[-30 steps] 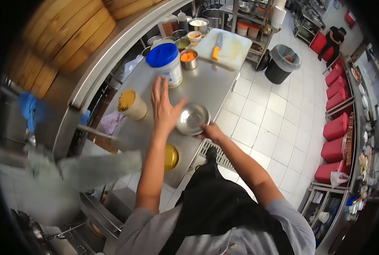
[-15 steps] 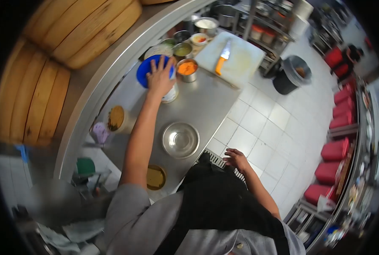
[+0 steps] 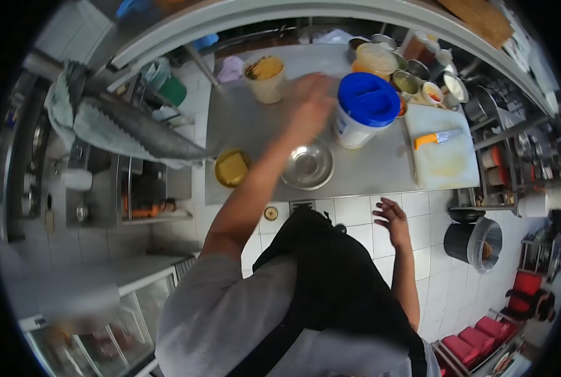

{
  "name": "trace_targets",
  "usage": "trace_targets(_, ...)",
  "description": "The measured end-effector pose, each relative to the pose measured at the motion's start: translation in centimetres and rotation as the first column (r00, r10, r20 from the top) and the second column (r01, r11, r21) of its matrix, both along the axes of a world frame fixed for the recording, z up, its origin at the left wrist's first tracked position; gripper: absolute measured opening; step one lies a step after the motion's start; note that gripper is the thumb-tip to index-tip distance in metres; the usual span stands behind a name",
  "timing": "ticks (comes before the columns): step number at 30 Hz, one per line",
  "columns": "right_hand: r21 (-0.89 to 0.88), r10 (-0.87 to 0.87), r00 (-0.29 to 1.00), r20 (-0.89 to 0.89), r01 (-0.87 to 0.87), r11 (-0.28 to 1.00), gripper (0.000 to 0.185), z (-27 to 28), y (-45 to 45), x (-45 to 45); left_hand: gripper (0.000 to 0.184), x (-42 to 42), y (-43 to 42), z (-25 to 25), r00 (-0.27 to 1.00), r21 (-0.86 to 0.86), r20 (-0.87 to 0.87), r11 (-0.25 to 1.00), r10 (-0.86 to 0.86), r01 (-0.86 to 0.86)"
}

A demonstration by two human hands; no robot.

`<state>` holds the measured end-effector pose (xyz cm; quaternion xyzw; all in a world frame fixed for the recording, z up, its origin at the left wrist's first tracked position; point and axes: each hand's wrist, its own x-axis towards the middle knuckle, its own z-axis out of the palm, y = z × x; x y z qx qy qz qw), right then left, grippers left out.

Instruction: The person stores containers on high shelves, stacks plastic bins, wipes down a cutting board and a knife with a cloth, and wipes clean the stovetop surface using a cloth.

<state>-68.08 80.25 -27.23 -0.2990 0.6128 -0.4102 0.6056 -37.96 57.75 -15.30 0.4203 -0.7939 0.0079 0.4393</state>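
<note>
My left hand (image 3: 310, 107) is blurred by motion over the steel table, between a tall container with a tan, crumbly top (image 3: 268, 78) and a white tub with a blue lid (image 3: 367, 108). Whether its fingers hold anything does not show. Just below that hand sits a shiny metal bowl (image 3: 308, 166) with nothing visible inside. Left of my forearm stands a round dish with a yellowish-brown content (image 3: 232, 168). In front of the table edge, my right hand (image 3: 392, 221) hangs in the air, fingers apart and holding nothing.
A white cutting board (image 3: 447, 166) carries a knife with an orange handle (image 3: 436, 138). Several bowls of ingredients, one with green content (image 3: 405, 82), crowd the back right. Overhead runs a metal shelf edge (image 3: 280, 22). A lined dark bin (image 3: 466, 242) stands on the tiled floor.
My left hand has come off the blue lid and moved left, toward the tan-topped container. The view has turned and shifted. My right hand stays empty in front of the table.
</note>
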Motion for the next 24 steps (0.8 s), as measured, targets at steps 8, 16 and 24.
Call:
trace_targets(8,0.060,0.208,0.976,0.068,-0.212,0.975,0.040,1.5,-3.3,1.9,0.039,24.8,4.3,-16.4,0.767,0.588,0.609,0.534,0.202,-0.607)
trace_targets(16,0.015,0.424,0.900,0.106,-0.427,0.904,0.035,2.8,-7.8,7.7,0.025,23.6,1.3,-14.8,0.743,0.522,0.597,0.555,0.305,-0.647)
trace_targets(24,0.038,0.243,0.965,0.098,-0.248,0.968,0.036,1.9,-7.2,8.1,0.032,24.2,-10.9,-2.2,0.754,0.118,0.160,0.746,0.637,-0.655)
